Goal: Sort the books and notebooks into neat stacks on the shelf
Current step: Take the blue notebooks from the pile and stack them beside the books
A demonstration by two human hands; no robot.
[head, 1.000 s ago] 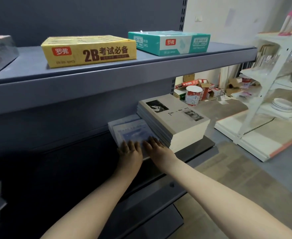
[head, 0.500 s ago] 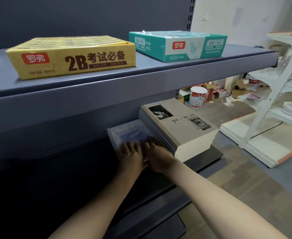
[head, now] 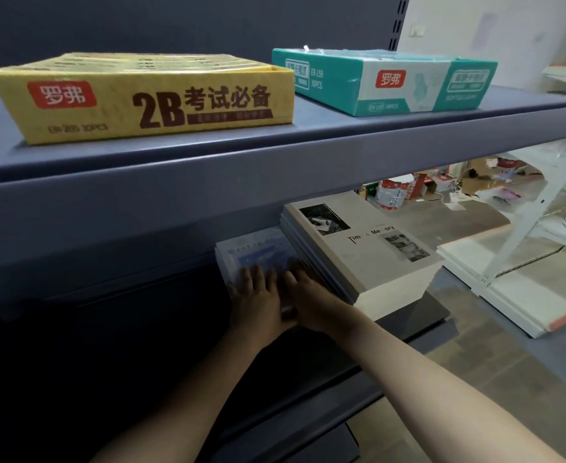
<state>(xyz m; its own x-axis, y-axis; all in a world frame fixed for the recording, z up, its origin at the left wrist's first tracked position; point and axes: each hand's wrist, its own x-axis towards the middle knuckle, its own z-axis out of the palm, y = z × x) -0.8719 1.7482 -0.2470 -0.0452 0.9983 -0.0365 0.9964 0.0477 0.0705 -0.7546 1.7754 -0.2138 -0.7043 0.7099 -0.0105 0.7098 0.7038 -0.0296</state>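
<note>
Blue notebooks (head: 254, 250) lying low on the lower shelf (head: 418, 315), pressed up against the side of the taller grey book stack (head: 368, 262). Left hand (head: 258, 299) and right hand (head: 311, 302) side by side on the near end of the top cover, fingers straight and flat, pressing, gripping nothing. Likely risk: skewing the thin pile with an uneven shove, or bumping the grey stack toward the shelf's right end. Knuckles close under the upper shelf (head: 274, 162) too
</note>
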